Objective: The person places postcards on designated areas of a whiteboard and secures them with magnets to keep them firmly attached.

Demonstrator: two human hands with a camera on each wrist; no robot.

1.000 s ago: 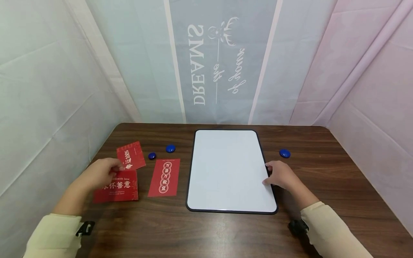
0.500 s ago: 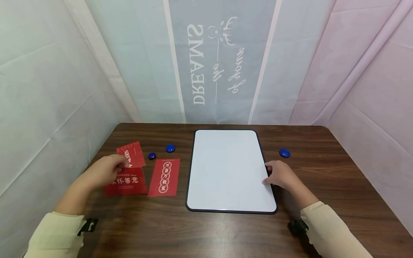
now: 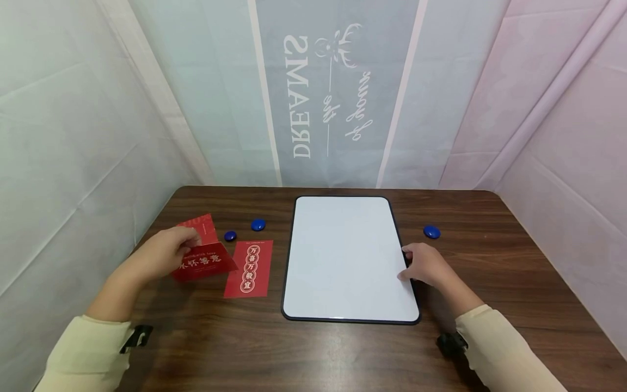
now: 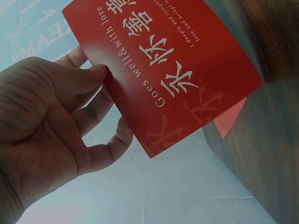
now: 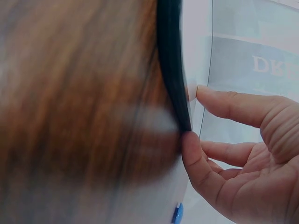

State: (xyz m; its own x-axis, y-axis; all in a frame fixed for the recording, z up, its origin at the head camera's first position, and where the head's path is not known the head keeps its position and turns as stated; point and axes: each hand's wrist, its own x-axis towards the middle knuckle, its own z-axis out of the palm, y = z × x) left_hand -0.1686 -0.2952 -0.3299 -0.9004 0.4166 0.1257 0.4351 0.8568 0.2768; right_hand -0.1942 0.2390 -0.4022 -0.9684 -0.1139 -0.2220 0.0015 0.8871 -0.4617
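My left hand (image 3: 164, 253) pinches a red card (image 4: 177, 70) with white lettering by its edge, thumb on the printed face and fingers behind. The card is tilted, and in the head view its right corner overlaps a second red card (image 3: 249, 272) lying flat. Partly hidden behind the hand and held card is a third red card (image 3: 207, 228). On the right, my right hand (image 3: 427, 265) holds the side of a whiteboard (image 3: 348, 261) with a black frame. In the right wrist view its thumb rests on the white surface and a finger lies against the frame (image 5: 170, 65).
Two blue round magnets (image 3: 258, 224) lie left of the whiteboard, behind the cards. Another blue magnet (image 3: 432, 232) is on the right, beyond the right hand. Cloth walls (image 3: 333, 109) enclose the brown wooden table (image 3: 235, 348) at the back and sides.
My left hand has lifted and moved right with the red card, which has gone from lying nearly flat to tilted, its corner passing over the neighbouring card. The right hand and whiteboard stay put.
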